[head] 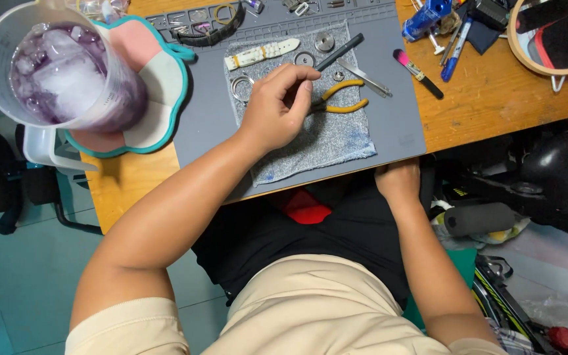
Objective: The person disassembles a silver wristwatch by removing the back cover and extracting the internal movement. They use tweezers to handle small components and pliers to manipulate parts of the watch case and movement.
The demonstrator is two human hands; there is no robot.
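Fingertips (297, 73) of my left hand (276, 108) pinch narrow around a dark tool (338, 52), angled pen-like for control over the cloth (336, 135). Right hand (399, 181) braces the mat (212, 112) edge; its fingers I can't tell.

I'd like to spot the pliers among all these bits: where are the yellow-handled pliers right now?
In the head view, the yellow-handled pliers lie on the grey cloth just right of the left hand, below the dark pen-like tool that hand holds.
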